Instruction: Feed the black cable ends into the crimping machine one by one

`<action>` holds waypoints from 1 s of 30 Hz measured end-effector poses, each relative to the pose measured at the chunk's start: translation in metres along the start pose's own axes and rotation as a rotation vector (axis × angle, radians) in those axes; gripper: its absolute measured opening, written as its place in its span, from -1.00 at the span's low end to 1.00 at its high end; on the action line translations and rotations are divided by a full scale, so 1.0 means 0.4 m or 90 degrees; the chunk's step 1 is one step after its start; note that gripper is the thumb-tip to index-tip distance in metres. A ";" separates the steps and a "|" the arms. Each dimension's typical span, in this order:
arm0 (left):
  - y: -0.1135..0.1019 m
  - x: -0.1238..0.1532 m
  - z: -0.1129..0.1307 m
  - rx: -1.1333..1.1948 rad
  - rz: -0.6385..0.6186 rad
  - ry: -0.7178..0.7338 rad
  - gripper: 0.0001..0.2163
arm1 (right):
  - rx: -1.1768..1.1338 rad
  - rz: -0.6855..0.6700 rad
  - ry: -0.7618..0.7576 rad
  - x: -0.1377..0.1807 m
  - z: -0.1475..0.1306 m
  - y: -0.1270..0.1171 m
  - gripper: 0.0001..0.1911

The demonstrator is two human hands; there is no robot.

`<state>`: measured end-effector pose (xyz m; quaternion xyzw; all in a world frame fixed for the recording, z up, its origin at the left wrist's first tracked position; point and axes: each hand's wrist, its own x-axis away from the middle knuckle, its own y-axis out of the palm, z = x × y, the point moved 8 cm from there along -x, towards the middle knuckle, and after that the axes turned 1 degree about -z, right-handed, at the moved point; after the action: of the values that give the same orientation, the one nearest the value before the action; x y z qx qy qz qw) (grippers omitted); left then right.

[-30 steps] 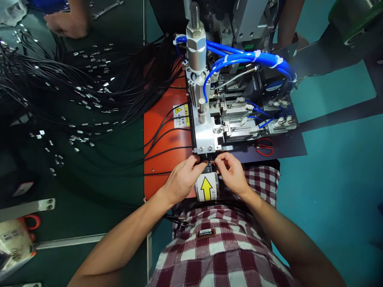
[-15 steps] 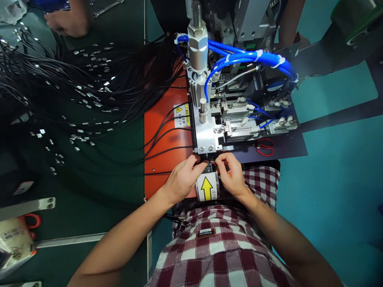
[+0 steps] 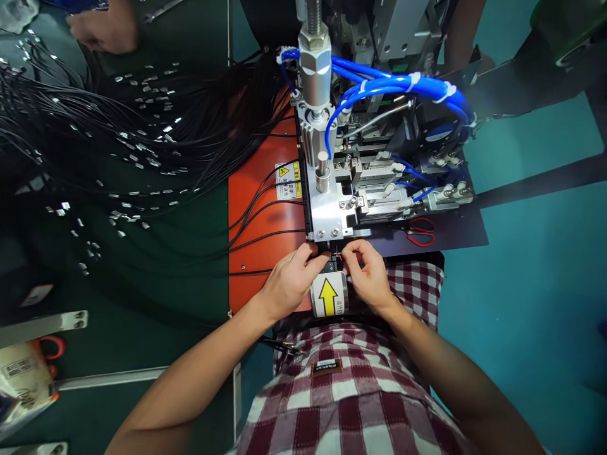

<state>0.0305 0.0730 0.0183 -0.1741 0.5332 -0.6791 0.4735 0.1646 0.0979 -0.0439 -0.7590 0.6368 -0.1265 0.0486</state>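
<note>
My left hand is closed with thumb and fingers pressed together at the near end of the machine. A black cable runs across the orange plate and in under this hand, which hides its end. Opposite it, my right hand pinches the tips of thin wires, one of them red, in the small gap between both hands. Just above them is the machine's silver front block. Below lies a metal guide with a yellow arrow label.
Several black cables with shiny ends spread over the green table at left. Another person's hand is at the far left. Blue air tubes arch over the machine. Red-handled scissors lie right of it, on the dark base plate.
Both hands keep nearly the same place and grip. The view has shifted very slightly; the other person's hand at the far left has moved a little.
</note>
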 end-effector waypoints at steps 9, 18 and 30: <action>-0.003 0.000 0.001 0.013 0.011 0.000 -0.73 | 0.003 -0.001 0.001 0.002 -0.001 -0.002 -0.83; -0.004 -0.001 0.002 0.004 0.011 0.002 -0.74 | 0.077 0.009 -0.063 0.002 -0.020 -0.008 -0.86; -0.001 0.001 -0.001 0.010 0.008 -0.004 -0.72 | 0.140 0.027 -0.159 0.009 -0.045 -0.013 -0.87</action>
<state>0.0298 0.0728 0.0185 -0.1688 0.5272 -0.6798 0.4811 0.1654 0.0969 -0.0248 -0.7452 0.6241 -0.0991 0.2131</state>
